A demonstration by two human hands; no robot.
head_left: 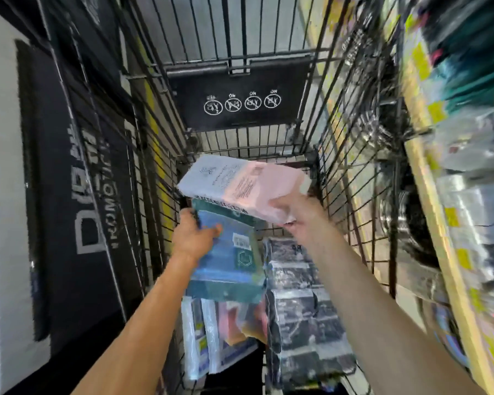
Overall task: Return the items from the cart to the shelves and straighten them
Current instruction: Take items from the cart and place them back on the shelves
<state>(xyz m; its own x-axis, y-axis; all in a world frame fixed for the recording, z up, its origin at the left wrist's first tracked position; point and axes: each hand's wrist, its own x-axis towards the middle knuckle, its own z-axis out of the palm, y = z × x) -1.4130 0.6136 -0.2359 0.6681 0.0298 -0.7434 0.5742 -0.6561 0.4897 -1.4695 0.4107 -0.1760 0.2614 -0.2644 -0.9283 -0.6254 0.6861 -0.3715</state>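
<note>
Pink and white pack [241,185] is lifted above the cart [237,32], right hand [293,210] fingers clamped on it. Left hand [196,236] grips a blue pack [228,252] inside the cart. Picking-up step; next, carry them to the shelves [451,252] beside the cart.

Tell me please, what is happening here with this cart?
A person is unloading a wire cart. The right hand holds a pink and white package lifted above the load, and the left hand grips a blue package. More bagged items lie in the cart. Shelves stand at the right.
</note>
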